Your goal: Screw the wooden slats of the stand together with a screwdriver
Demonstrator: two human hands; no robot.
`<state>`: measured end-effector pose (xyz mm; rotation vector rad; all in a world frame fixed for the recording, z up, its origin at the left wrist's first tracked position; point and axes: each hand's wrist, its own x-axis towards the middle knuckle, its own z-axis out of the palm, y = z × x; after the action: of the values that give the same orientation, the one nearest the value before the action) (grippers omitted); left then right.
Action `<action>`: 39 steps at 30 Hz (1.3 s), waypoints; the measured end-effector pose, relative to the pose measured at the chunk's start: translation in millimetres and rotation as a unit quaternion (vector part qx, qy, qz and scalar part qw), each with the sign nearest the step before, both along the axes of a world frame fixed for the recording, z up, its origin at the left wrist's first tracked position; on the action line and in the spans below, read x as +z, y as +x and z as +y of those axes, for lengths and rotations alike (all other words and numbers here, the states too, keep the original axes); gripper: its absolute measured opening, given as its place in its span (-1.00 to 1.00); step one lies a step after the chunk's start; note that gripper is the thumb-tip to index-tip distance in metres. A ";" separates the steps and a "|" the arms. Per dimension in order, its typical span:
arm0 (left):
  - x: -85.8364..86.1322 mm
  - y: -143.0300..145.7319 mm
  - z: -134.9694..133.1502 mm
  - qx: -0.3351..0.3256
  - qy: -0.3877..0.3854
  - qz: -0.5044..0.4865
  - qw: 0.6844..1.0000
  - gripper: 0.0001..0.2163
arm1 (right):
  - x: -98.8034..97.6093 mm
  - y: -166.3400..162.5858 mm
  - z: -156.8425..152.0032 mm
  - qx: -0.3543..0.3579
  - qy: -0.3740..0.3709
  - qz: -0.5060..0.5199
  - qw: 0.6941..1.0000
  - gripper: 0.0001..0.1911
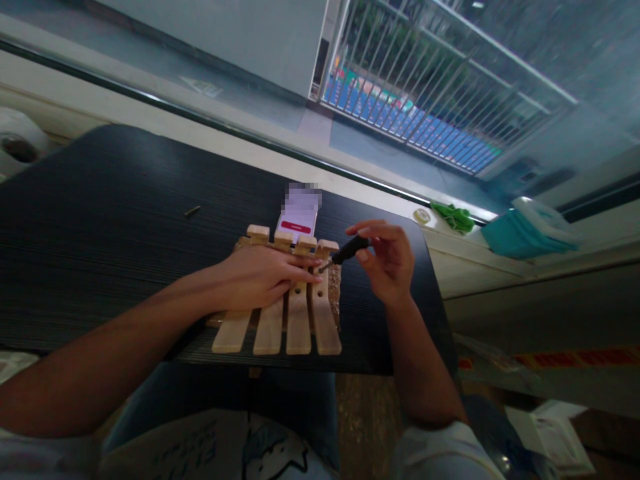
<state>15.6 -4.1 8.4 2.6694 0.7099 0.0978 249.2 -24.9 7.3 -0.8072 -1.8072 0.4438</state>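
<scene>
Several pale wooden slats (299, 330) with curved ends and drilled holes lie side by side over a brown backing piece (336, 293) near the table's front edge. My left hand (255, 273) rests flat across them, fingers stretched toward the rightmost slat (326, 327). In my right hand (387, 260) is a black-handled screwdriver (353, 249), gripped between thumb and fingers. It slants down to the left, its tip at the upper hole of the rightmost slat. Whether a screw sits under the tip is too small to tell.
A phone (298, 212) with a lit screen lies just behind the slats on the dark table (125, 220). Farther left is a small metal rod (192, 211). On the window ledge stand a tape roll (421, 215), a green cloth (454, 217) and a teal container (525, 233).
</scene>
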 end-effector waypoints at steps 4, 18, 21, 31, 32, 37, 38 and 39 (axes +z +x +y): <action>0.5 0.1 -0.1 0.002 -0.006 0.006 1.000 -0.56 | -0.4 1.1 -4.0 0.022 -0.044 0.009 0.999 -0.75; -2.7 -0.5 0.9 0.004 0.015 -0.005 1.000 -0.57 | 1.6 5.2 -2.6 0.033 -0.052 -0.021 0.998 -0.70; -4.7 -0.7 1.6 0.010 0.020 -0.007 1.000 -0.56 | 2.8 4.8 -3.4 0.023 -0.069 -0.024 0.997 -0.72; -3.6 -0.8 0.5 0.009 0.021 -0.001 1.000 -0.55 | -2.0 1.5 2.3 -0.012 -0.060 0.031 0.998 -0.74; -3.1 -0.7 0.3 0.009 0.023 -0.001 1.000 -0.55 | -2.8 0.9 3.2 -0.016 -0.057 0.038 0.997 -0.74; -1.2 -0.2 -0.4 0.016 0.021 0.009 1.000 -0.52 | -5.8 -1.5 6.9 -0.046 -0.042 0.060 0.996 -0.75; -1.2 -0.1 -0.5 0.018 0.020 0.010 1.000 -0.52 | -5.8 -2.1 7.1 -0.048 -0.035 0.061 0.996 -0.75; -1.2 -0.1 -0.5 0.018 0.019 0.011 1.000 -0.52 | -5.5 -2.8 7.0 -0.048 -0.027 0.063 0.997 -0.74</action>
<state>15.6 -4.6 7.2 2.6987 0.7720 0.0928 246.4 -17.9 1.7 -0.8803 -1.6392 0.4722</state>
